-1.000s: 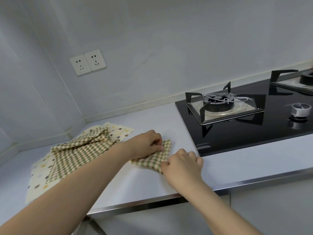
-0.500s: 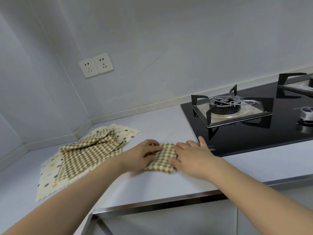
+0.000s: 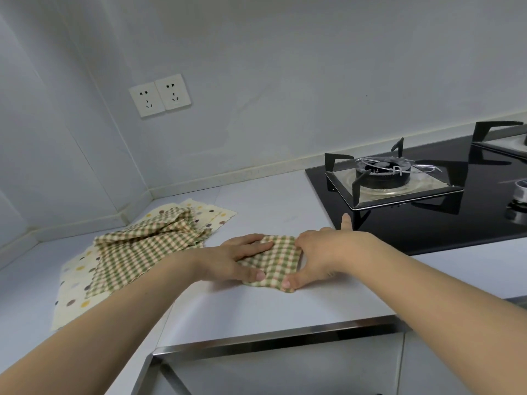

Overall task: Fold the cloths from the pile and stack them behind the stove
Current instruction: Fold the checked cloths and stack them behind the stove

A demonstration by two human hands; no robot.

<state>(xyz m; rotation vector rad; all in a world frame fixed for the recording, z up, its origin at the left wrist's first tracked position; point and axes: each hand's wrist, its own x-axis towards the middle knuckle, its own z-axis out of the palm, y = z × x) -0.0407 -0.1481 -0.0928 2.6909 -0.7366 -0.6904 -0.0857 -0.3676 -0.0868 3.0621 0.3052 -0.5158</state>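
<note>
A small folded checked cloth (image 3: 275,259) lies flat on the white desk (image 3: 285,303), just left of the black stove (image 3: 427,223) and near the desk's front edge.

Left hand (image 3: 238,259): palm down, fingers extended and spread flat over the cloth's left portion; the thumb presses the cloth's near edge. The hand presses rather than grips.

Right hand (image 3: 325,252): palm down on the cloth's right portion. The thumb meets the cloth's near right corner; whether that corner is pinched cannot be told. One finger points away from the person, its tip at the stove's left edge.

The pile (image 3: 137,252) lies on the desk to the left, toward the wall corner. It consists of a crumpled green-checked cloth on top of a cream dotted cloth (image 3: 74,292) spread flat. The pile sits near the folded cloth, apart from it; the left forearm crosses above its near right corner.

A double socket (image 3: 159,95) is mounted on the wall above the pile. The near burner (image 3: 382,173) sits on the stove behind the right hand.
</note>
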